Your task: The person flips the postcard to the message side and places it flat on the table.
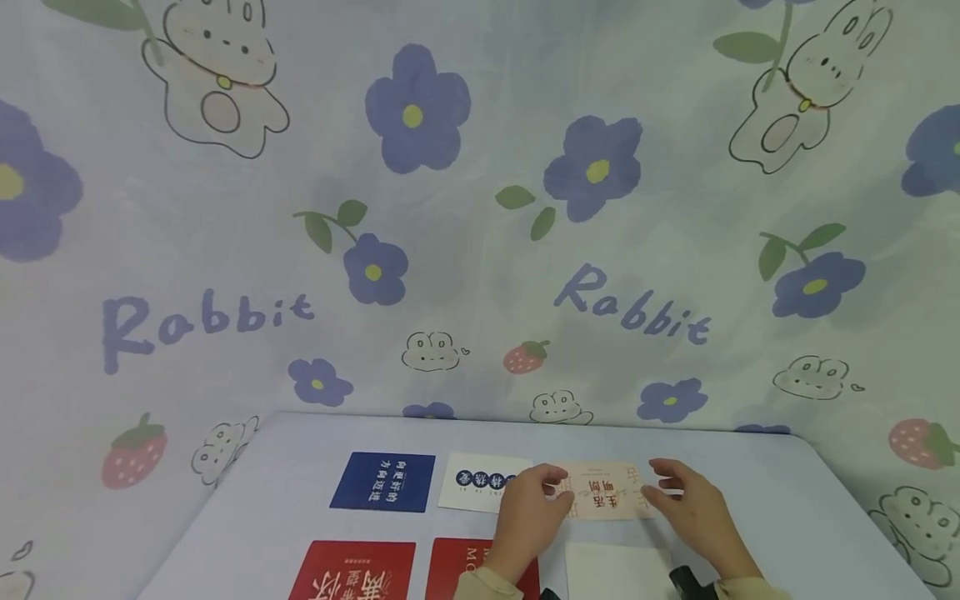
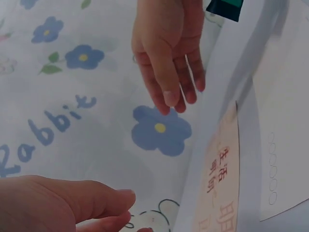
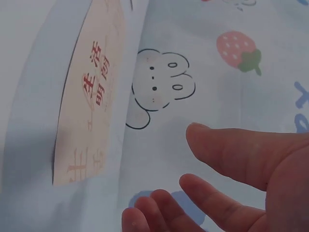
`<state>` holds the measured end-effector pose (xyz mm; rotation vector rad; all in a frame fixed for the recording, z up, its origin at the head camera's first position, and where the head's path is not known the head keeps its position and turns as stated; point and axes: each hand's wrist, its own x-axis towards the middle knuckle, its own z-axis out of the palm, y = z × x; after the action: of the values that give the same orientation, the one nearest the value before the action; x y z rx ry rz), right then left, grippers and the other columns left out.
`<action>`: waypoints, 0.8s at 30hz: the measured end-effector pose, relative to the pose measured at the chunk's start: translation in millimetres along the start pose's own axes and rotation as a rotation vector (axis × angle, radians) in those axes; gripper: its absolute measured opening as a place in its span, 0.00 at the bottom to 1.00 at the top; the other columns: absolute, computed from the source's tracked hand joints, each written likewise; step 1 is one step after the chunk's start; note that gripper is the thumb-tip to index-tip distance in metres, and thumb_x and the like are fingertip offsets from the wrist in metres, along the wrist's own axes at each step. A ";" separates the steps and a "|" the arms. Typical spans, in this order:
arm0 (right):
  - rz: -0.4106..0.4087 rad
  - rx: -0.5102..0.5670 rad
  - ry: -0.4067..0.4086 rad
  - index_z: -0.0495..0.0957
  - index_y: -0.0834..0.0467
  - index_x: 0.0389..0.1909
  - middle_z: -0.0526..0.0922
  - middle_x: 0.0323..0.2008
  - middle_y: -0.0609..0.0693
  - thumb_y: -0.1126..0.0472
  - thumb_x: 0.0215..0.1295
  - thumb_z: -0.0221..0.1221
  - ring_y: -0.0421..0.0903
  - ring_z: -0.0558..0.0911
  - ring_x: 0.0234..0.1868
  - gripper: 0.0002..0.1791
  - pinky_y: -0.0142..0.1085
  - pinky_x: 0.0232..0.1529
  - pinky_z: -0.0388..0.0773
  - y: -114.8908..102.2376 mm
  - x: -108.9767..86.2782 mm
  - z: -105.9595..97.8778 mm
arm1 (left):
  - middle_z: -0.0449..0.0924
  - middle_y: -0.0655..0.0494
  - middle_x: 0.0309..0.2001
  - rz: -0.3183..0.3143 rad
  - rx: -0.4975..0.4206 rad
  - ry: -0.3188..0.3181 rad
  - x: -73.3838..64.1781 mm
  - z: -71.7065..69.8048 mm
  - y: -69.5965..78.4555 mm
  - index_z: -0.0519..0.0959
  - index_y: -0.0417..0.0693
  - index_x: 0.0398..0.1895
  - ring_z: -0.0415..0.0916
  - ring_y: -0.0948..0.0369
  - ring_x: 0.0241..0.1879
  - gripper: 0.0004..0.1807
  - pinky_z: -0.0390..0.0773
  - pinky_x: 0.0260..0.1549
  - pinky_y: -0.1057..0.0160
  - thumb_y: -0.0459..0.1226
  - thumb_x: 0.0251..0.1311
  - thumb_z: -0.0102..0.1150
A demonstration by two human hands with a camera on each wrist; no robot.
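Note:
A peach card [image 1: 602,492] with red characters lies flat in the back row on the white table. My left hand [image 1: 531,510] is at its left end, fingers loosely bent, with nothing between thumb and fingers. At the card's right end is my right hand [image 1: 693,508], fingers relaxed and apart from the thumb. In the right wrist view, the right hand [image 3: 227,183] is clear of the card [image 3: 89,96]. Both the left hand [image 2: 72,203] and the right hand [image 2: 169,53] show in the left wrist view, holding nothing.
Left of the peach card lie a white card [image 1: 468,487] with blue dots, partly behind my left hand, and a dark blue card [image 1: 384,482]. Nearer are two red cards [image 1: 352,571] [image 1: 450,571] and a cream card [image 1: 617,571]. A rabbit-and-flower curtain [image 1: 480,275] hangs behind the table [image 1: 258,500].

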<state>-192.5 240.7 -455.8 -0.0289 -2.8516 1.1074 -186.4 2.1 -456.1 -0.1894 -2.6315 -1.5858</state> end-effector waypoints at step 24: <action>0.046 -0.001 -0.062 0.67 0.70 0.67 0.72 0.61 0.74 0.56 0.67 0.64 0.67 0.79 0.54 0.34 0.55 0.49 0.80 8.8 16.3 18.2 | 0.78 0.37 0.57 -0.079 0.019 -0.027 14.7 16.6 -6.9 0.80 0.38 0.59 0.71 0.36 0.62 0.26 0.71 0.58 0.35 0.38 0.57 0.70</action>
<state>-210.4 235.7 -474.0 -0.0615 -2.9201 1.1351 -201.8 14.7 -468.2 -0.1072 -2.7059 -1.5917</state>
